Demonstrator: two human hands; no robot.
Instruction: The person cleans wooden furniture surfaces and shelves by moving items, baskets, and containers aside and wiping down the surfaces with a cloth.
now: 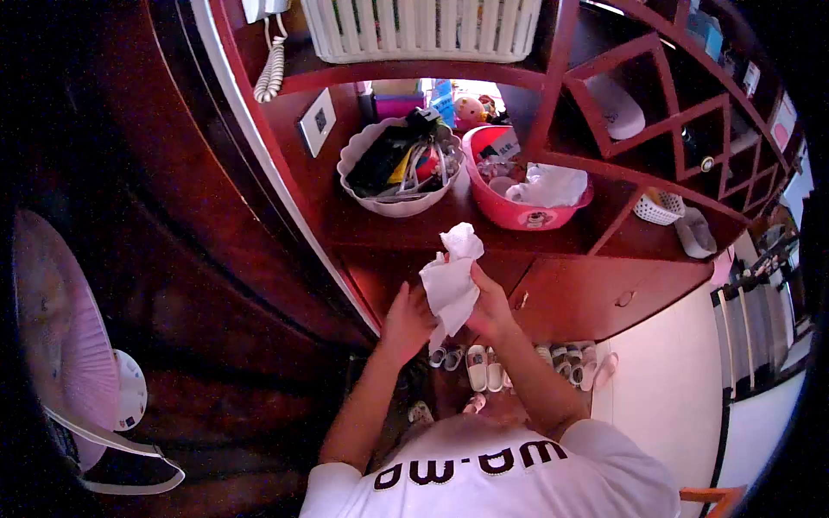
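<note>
A crumpled white tissue (452, 289) is held up in front of my chest, with its top end bunched and a loose end hanging down. My right hand (490, 306) is closed on its right side, with the thumb along the edge. On the other side, my left hand (408, 324) has its fingers curled against the tissue, and their tips are partly hidden behind it. Beyond my hands, on the shelf, stand a pink basin (527, 214) with a white crumpled bag in it and a pale scalloped bowl (401, 205) full of dark items and cords.
Below the shelf are cabinet doors (561, 298), with several pairs of shoes (484, 367) on the floor. A white slatted basket (423, 34) sits above. A small white basket (658, 207) stands at right. A pink pleated fan-like object (73, 337) is at left.
</note>
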